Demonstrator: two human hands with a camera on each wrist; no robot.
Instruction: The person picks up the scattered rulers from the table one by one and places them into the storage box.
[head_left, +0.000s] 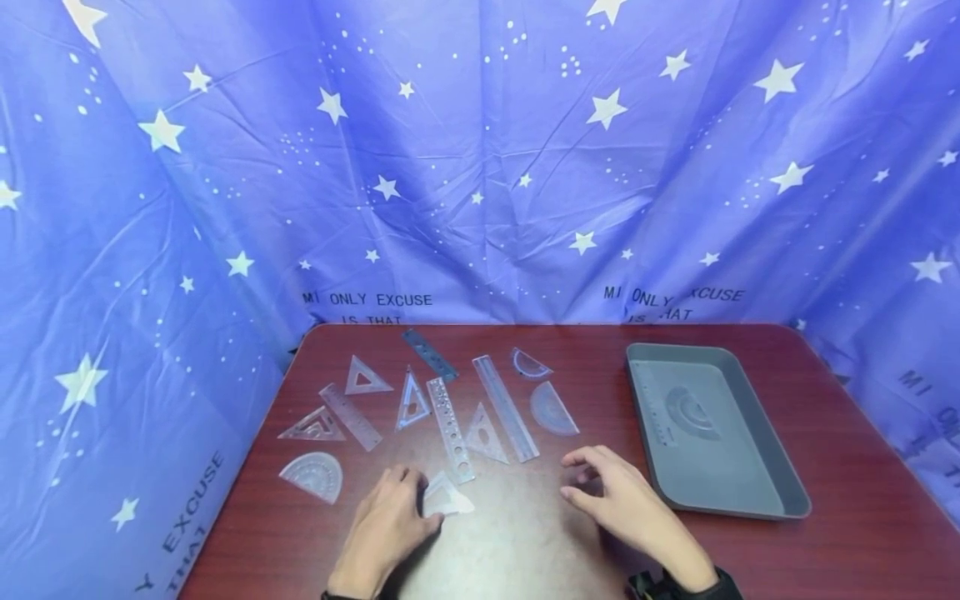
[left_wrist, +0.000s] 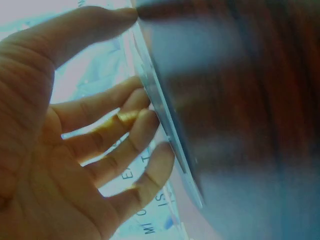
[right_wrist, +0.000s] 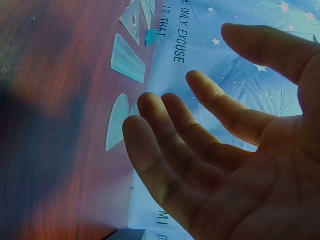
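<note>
My left hand (head_left: 386, 521) is low over the front of the table, thumb and fingers bent around a clear set square (head_left: 442, 497). In the left wrist view, thumb tip and fingertips meet the edge of this flat clear piece, seen almost edge-on. To the right, my right hand (head_left: 618, 500) hovers over the table, fingers loosely bent and holding nothing. Nearest it are a clear semicircular protractor (head_left: 555, 408) and a long clear ruler (head_left: 506, 408). A ruler with round holes (head_left: 450, 429) and another set square (head_left: 486, 435) lie just beyond the left hand.
A grey tray (head_left: 768, 454) at the right contains a clear protractor (head_left: 692, 412). Across the left and back lie several more pieces, including a protractor (head_left: 315, 477), a short ruler (head_left: 351, 417), a bluish set square (head_left: 413, 404) and a dark ruler (head_left: 430, 354). Star-patterned curtains (head_left: 480, 167) surround the table.
</note>
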